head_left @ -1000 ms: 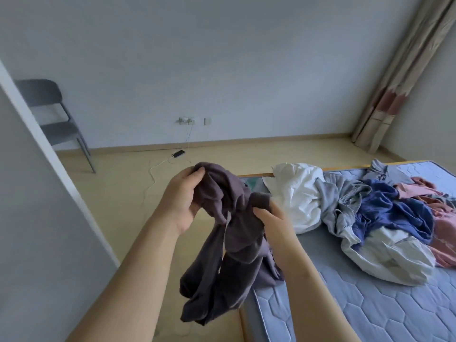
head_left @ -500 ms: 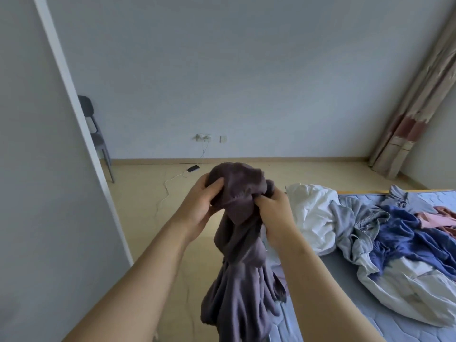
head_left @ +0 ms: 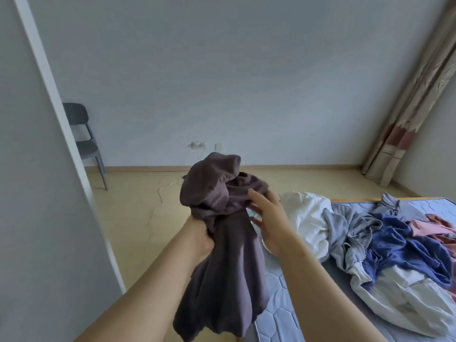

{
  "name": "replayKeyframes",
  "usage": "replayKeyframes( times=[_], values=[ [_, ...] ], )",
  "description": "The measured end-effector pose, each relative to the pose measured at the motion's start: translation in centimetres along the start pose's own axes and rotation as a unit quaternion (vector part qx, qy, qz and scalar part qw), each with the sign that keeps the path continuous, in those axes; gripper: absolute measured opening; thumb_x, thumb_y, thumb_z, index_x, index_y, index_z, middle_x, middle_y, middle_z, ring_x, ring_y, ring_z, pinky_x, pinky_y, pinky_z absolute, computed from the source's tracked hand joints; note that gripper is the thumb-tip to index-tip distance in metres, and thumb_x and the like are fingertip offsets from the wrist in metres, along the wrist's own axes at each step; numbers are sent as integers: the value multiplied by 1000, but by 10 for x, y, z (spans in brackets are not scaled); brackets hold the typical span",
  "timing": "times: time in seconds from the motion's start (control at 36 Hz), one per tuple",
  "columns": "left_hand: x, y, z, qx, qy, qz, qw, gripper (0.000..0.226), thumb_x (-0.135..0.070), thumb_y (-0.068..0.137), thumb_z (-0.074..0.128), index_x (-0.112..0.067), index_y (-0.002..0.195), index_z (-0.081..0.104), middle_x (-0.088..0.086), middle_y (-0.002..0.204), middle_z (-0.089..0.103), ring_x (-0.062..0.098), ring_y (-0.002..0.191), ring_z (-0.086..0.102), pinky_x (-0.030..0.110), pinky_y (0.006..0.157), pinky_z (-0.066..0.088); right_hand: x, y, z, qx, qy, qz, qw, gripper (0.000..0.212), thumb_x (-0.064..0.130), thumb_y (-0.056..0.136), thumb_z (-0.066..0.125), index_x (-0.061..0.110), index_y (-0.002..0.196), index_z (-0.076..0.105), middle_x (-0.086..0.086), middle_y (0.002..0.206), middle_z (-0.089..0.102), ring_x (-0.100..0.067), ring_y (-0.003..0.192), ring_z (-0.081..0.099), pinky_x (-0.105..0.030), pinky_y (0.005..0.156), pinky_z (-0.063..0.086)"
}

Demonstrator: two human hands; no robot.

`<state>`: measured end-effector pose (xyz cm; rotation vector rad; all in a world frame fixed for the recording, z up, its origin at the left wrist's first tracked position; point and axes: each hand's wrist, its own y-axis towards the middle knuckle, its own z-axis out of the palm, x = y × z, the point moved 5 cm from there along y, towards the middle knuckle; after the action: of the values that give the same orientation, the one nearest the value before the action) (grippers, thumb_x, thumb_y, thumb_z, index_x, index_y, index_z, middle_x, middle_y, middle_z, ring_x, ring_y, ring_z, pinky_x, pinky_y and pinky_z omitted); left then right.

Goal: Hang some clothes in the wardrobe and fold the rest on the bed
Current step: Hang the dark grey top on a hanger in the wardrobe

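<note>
The head camera looks down on two bare forearms reaching out over the near corner of a bed with a pale blue mattress quilted in hexagons point(head_left: 283, 317). Between them a dark purple-grey cloth garment point(head_left: 222, 255) is held up in the air above the floor and the mattress corner. Its upper part is bunched into a rounded lump and the rest hangs down in long folds. The left hand point(head_left: 199, 233) grips the garment at its gathered neck, though the cloth hides most of the fingers. The right hand point(head_left: 269, 218) is spread loosely, thumb up, its fingers lying against the right side of the bunched part without clasping it. On the mattress, to the right, lies a heap of clothes: a crumpled white garment point(head_left: 306, 218), a grey hooded top point(head_left: 345, 233), a blue garment point(head_left: 399, 243) and a pink garment point(head_left: 439, 225), all overlapping. A dark grey chair point(head_left: 81, 134) stands by the far wall, partly behind a pale white-edged panel point(head_left: 37, 193) at the left. A beige patterned curtain point(head_left: 407, 107) hangs at the right.
</note>
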<state>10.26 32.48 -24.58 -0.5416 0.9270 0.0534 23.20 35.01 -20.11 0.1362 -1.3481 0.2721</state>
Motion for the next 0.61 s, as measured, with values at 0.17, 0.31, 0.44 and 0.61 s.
replayKeyframes(
  times=[0.17,0.31,0.44,0.61],
  values=[
    [-36,-19,13,20,-88,-38,995,25,-24,96,49,-3,91,60,16,86,63,28,77,59,39,79,48,-58,-16,-5,116,-121,140,976,36,27,85,66,17,119,56,-6,116,64,-21,111,58,-39,101,45],
    [-55,-12,-6,-27,-90,-29,995,23,-27,94,55,-6,98,63,13,90,66,24,78,63,34,66,52,-59,-18,-16,108,-403,102,903,21,14,90,58,-3,103,62,-13,91,64,-15,80,53,-19,70,44],
    [-54,-4,-25,-43,-19,-17,999,17,-17,96,50,-6,91,60,6,80,62,17,71,58,26,62,48,-50,-11,-25,3,-224,146,964,18,19,89,61,3,96,64,-12,99,68,-24,86,61,-33,79,52],
    [-34,-6,-33,-23,97,-26,995,15,-10,96,46,-4,92,59,11,88,61,23,81,59,33,70,49,-30,-7,-5,7,-2,163,987,16,11,94,50,9,99,64,-11,91,69,-24,85,64,-34,75,53]
  ],
)
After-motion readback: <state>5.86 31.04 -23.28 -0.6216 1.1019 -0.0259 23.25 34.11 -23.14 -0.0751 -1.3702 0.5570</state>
